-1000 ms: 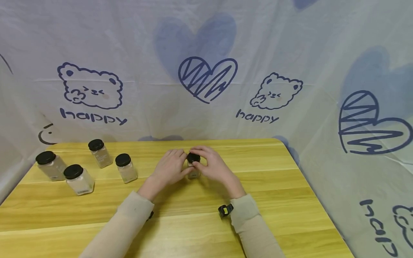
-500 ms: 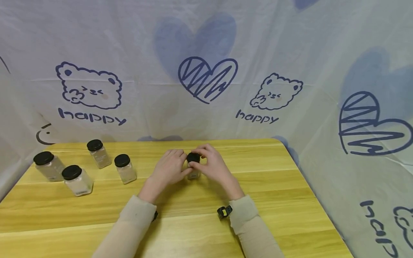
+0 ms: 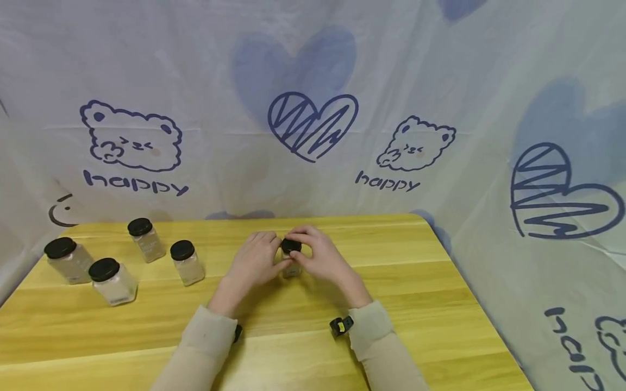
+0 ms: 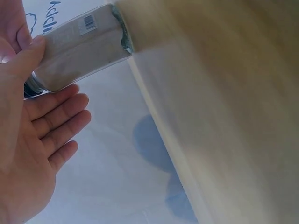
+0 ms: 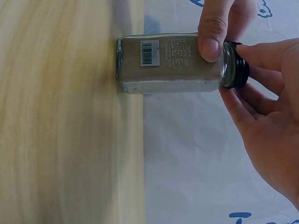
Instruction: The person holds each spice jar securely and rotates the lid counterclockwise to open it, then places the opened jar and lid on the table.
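A square glass jar of greyish-brown powder stands on the table, between my hands. My left hand holds it near the neck, thumb against the side with the barcode label. In the left wrist view, the other left fingers extend beside the neck. My right hand pinches the black screw lid between thumb and fingers. The lid sits on the jar's neck.
Several similar black-lidded jars stand on the left of the wooden table, among them a pale-filled jar and a smaller jar. A printed cloth hangs behind the table's back edge.
My right fingers and thumb have shifted slightly around the lid. The left hand and jar stay together in place. The head view has tilted a little, moving the scene slightly down and left.
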`<state>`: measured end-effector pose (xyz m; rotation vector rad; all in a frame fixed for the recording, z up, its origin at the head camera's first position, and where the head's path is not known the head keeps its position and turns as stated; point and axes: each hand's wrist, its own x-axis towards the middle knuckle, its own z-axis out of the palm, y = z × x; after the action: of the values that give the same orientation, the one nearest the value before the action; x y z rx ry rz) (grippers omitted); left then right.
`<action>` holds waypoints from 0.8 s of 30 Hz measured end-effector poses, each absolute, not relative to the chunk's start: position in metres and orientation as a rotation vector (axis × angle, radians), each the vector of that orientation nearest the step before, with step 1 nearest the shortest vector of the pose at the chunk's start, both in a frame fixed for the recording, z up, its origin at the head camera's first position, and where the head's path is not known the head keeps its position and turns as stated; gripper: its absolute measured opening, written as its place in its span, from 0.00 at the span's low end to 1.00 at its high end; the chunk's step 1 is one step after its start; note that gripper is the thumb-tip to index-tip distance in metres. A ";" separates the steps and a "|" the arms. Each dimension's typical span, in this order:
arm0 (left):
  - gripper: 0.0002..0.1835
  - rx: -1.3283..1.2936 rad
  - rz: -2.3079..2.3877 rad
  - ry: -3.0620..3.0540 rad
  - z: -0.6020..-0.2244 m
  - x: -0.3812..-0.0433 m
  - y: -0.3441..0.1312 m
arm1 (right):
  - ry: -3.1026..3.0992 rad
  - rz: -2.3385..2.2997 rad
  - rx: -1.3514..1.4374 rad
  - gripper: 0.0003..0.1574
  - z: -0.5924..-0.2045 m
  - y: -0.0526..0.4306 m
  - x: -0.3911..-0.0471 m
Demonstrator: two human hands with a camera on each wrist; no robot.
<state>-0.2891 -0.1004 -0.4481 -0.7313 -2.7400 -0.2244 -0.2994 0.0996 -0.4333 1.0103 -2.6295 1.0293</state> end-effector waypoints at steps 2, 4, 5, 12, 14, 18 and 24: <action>0.27 -0.726 -0.233 -2.738 -0.449 -0.289 -0.101 | -2.626 1.044 1.004 0.24 -0.434 0.099 -0.300; 0.27 -0.722 -0.241 -2.736 -0.449 -0.289 -0.101 | -2.626 1.068 0.976 0.25 -0.435 0.098 -0.299; 0.26 -0.720 -0.244 -2.735 -0.449 -0.288 -0.101 | -2.622 1.086 0.961 0.26 -0.435 0.098 -0.299; 0.24 -0.715 -0.284 -2.736 -0.449 -0.286 -0.101 | -2.593 1.125 0.896 0.28 -0.438 0.094 -0.299; 0.24 -0.716 -0.292 -2.734 -0.448 -0.286 -0.101 | -2.591 1.109 0.891 0.27 -0.438 0.093 -0.299; 0.24 -0.721 -0.294 -2.728 -0.448 -0.286 -0.102 | -2.591 1.088 0.889 0.25 -0.436 0.093 -0.298; 0.25 -0.719 -0.289 -2.747 -0.447 -0.287 -0.100 | -2.593 1.088 0.920 0.23 -0.435 0.095 -0.299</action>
<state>-0.2867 -0.1003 -0.4468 -0.7194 -2.7472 -0.2893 -0.2988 0.0946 -0.4351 0.9195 -2.5929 1.0880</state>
